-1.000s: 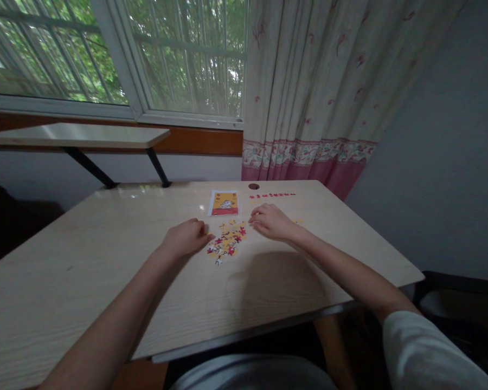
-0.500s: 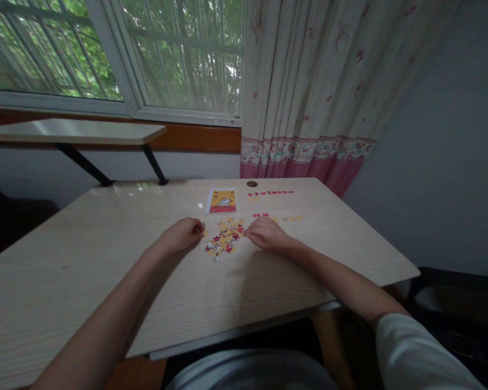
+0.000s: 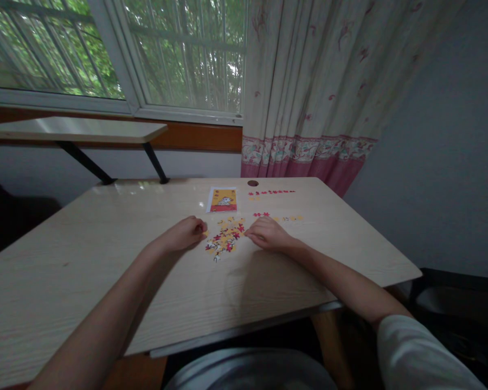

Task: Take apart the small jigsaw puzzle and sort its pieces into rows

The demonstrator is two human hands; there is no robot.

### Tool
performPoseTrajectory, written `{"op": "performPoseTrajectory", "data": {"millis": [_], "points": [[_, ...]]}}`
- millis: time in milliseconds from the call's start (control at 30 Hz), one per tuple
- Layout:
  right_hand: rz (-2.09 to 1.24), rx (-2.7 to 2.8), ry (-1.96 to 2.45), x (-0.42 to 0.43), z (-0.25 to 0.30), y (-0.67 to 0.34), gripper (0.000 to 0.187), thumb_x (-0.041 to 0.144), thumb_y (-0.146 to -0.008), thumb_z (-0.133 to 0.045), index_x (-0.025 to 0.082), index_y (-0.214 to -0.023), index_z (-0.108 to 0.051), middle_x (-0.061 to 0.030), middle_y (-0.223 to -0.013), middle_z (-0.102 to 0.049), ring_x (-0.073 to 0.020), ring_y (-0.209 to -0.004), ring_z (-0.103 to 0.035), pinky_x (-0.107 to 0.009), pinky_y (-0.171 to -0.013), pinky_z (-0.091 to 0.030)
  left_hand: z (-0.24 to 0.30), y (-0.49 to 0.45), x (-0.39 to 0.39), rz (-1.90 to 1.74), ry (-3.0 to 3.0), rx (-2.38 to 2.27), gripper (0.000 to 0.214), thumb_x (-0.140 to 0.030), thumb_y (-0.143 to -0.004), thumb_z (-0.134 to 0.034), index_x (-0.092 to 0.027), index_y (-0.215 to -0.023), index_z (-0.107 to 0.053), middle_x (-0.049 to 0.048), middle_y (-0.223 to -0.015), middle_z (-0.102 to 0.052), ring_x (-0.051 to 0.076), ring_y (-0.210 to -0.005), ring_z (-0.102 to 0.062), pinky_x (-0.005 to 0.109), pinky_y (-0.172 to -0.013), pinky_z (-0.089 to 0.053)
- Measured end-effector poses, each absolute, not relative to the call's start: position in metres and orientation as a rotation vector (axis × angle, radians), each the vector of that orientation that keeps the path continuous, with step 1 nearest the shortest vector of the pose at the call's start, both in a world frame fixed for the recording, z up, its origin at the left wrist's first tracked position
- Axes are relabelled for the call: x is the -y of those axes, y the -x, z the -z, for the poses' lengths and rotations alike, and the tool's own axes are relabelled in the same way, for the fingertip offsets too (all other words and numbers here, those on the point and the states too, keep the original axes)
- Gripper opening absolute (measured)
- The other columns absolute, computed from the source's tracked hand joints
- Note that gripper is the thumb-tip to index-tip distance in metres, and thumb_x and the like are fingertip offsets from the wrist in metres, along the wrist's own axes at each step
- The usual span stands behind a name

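A loose heap of jigsaw puzzle pieces point(image 3: 225, 236) in yellow, red and white lies on the table between my two hands. My left hand point(image 3: 189, 233) is at the heap's left side, its fingers curled and pinching a yellow puzzle piece point(image 3: 205, 233). On the right edge of the heap, my right hand point(image 3: 266, 234) has thumb and fingertips pressed together; a small yellow bit shows at the tips. Just behind the heap lies a picture card point(image 3: 222, 200) with a white spotted animal on yellow and red.
Red pieces point(image 3: 270, 192) stand in a row at the back right, with yellow ones point(image 3: 254, 199) below. Another row of yellow and white pieces point(image 3: 288, 219) runs beyond my right hand. A raised shelf point(image 3: 73, 130) on black legs occupies the table's back left.
My left hand has shifted very slightly to the right with the yellow piece. My right hand stays at the heap's edge. The view has tilted a little.
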State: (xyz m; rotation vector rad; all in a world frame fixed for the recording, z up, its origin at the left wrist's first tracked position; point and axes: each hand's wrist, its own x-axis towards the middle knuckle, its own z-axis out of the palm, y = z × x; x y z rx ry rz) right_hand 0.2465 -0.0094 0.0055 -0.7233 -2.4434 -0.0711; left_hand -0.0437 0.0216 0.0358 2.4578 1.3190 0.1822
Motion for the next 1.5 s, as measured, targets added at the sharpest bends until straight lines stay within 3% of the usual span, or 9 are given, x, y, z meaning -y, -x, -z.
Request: {"op": "performPoseTrajectory", "data": {"millis": [567,733,833,1000,1167,1500], "points": [[0.075,2.419,0.723,0.009,-0.003,-0.247,0.024,0.027,-0.089,-0.044,0.017,-0.086,-0.065,-0.0047,-0.077,-0.067,-0.0135,-0.075,-0.058,-0.027,-0.074,-0.040,-0.033,0.043,-0.018,-0.286,-2.305,-1.279,0.017,-0.029,-0.067,-0.046,-0.017,-0.079,-0.045,0.0005,-0.069,-0.051,0.014,-0.061,-0.046,0.025,-0.057,-0.036],[0.088,2.418,0.717,0.010,-0.004,-0.247,0.023,0.026,-0.089,-0.044,0.017,-0.086,-0.065,-0.0047,-0.077,-0.067,-0.0137,-0.075,-0.058,-0.028,-0.075,-0.040,-0.029,0.035,-0.016,-0.579,-2.175,-1.207,0.020,-0.030,-0.068,-0.053,-0.018,-0.080,-0.043,-0.0030,-0.066,-0.047,0.011,-0.058,-0.044,0.023,-0.055,-0.034],[0.132,2.364,0.731,0.012,-0.006,-0.245,0.024,0.026,-0.089,-0.044,0.016,-0.096,-0.064,-0.0049,-0.077,-0.067,-0.0136,-0.073,-0.057,-0.028,-0.073,-0.039,-0.024,0.018,-0.009,-0.844,-1.851,-1.085,0.027,-0.031,-0.070,-0.057,-0.020,-0.087,-0.038,-0.0062,-0.064,-0.045,0.007,-0.050,-0.042,0.021,-0.049,-0.031],[0.235,2.315,0.714,0.016,-0.003,-0.235,0.039,0.040,-0.088,-0.048,0.013,-0.115,-0.057,-0.0042,-0.074,-0.066,-0.0140,-0.071,-0.057,-0.029,-0.072,-0.038,-0.022,-0.014,0.008,-0.804,-1.515,-0.739,0.045,-0.024,-0.063,-0.067,-0.021,-0.093,-0.034,-0.0097,-0.058,-0.048,0.006,-0.045,-0.045,0.017,-0.046,-0.029],[0.312,2.365,0.703,0.018,0.000,-0.229,0.032,0.042,-0.089,-0.047,0.020,-0.103,-0.064,-0.0023,-0.076,-0.067,-0.0116,-0.072,-0.058,-0.029,-0.072,-0.035,-0.022,-0.025,0.015,-0.755,-1.478,-0.678,0.043,-0.020,-0.062,-0.070,-0.020,-0.089,-0.037,-0.0091,-0.054,-0.053,0.005,-0.045,-0.046,0.017,-0.045,-0.029],[0.309,2.217,0.682,0.023,-0.005,-0.228,0.024,0.039,-0.084,-0.055,0.019,-0.094,-0.066,-0.0034,-0.079,-0.070,-0.0123,-0.072,-0.060,-0.029,-0.073,-0.038,-0.023,-0.026,0.016,-0.815,-1.373,-0.628,0.045,-0.025,-0.062,-0.076,-0.020,-0.089,-0.040,-0.0081,-0.057,-0.056,0.007,-0.051,-0.053,0.019,-0.051,-0.038]]}}
